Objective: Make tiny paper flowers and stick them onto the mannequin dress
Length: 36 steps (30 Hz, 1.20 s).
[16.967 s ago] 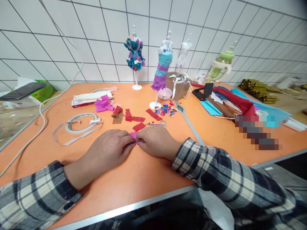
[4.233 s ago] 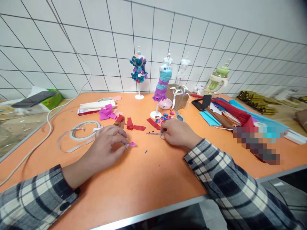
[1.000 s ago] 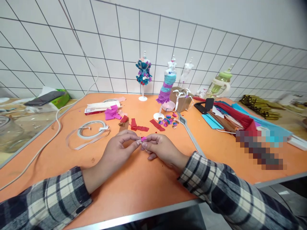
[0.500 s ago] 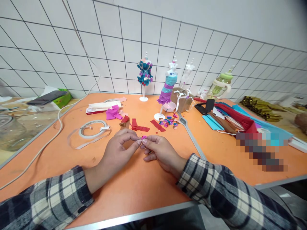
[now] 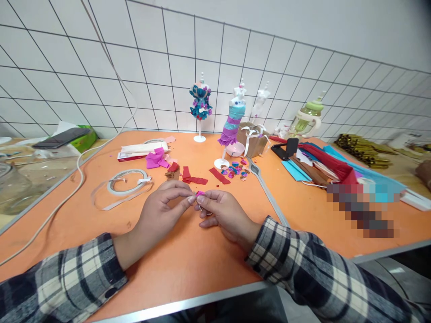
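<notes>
Over the orange table (image 5: 188,269) my two hands meet at the fingertips. Between thumb and finger, my right hand (image 5: 224,213) pinches a small piece of magenta crepe paper (image 5: 200,194); something thin and pale shows below it, too small to name. The thumb and forefinger of my left hand (image 5: 164,211) close at the left edge of the same piece. Just beyond my hands lie red paper strips (image 5: 219,175) and a pile of small coloured paper bits (image 5: 235,170). Crumpled magenta paper (image 5: 156,158) is farther back on the left.
Small mannequins on stands, one in a teal dress (image 5: 201,103), one in a blue and purple dress (image 5: 232,121), stand at the back. A tape roll (image 5: 128,191) lies left. Folded coloured paper (image 5: 340,166), a black phone stand (image 5: 286,149) and a bottle (image 5: 307,119) are right.
The view has shifted slightly, so everything sits a little farther left. My hands keep their pinch around the magenta paper, with the left fingertips slightly changed in position.
</notes>
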Motion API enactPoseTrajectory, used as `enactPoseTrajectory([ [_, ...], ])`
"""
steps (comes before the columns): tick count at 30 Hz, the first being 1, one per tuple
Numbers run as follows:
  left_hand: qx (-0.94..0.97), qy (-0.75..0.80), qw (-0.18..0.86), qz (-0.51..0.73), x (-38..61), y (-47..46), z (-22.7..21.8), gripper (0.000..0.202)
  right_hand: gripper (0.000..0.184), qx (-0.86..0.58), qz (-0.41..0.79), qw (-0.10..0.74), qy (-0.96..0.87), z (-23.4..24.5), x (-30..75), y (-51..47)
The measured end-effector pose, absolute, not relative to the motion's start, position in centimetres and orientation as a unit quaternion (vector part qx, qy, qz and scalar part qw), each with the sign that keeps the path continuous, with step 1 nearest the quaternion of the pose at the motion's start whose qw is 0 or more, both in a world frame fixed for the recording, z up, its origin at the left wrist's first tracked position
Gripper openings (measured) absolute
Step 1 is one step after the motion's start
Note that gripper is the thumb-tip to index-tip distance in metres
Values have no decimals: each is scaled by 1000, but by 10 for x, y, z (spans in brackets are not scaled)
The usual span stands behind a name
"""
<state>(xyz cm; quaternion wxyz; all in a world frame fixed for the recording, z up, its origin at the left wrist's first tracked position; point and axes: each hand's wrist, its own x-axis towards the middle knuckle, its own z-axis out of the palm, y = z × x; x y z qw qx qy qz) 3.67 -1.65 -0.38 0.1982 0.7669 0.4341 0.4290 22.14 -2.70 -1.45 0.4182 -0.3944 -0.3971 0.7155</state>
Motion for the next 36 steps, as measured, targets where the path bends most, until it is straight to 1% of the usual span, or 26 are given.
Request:
enactPoseTrajectory([
  [3,763,430,211,434,37,-15,-3,22,54,-395,721,414,-392,-14,221,-28],
  [8,752,437,199,452,36,-13,-5,18,56,-378,748,412,-358,-12,221,-29],
  [11,743,437,215,458,34,-13,-5,19,58,-371,762,408,-340,-11,222,-29],
  [13,744,425,232,459,33,-13,-4,21,62,-360,775,402,-330,-9,224,-30],
  [15,755,402,250,454,32,-15,-2,20,67,-347,791,381,-331,-8,226,-29],
  [18,791,357,253,427,29,-17,1,18,69,-339,801,334,-363,-8,231,-26],
  [22,837,333,214,379,23,-14,1,17,68,-346,772,305,-438,-12,239,-17],
  [24,852,325,180,368,21,-12,2,16,64,-355,753,300,-466,-15,243,-13],
  [26,864,304,168,364,21,-12,3,15,57,-355,749,289,-479,-17,246,-10],
  [30,864,261,249,350,25,-16,7,21,48,-328,766,228,-503,-18,249,-8],
  [32,864,261,277,331,27,-17,7,22,39,-314,754,212,-536,-18,250,-7],
  [34,870,262,302,289,26,-15,5,22,24,-312,710,212,-595,-18,251,-7],
  [36,871,262,342,236,24,-11,2,24,10,-323,639,208,-666,-18,251,-6],
])
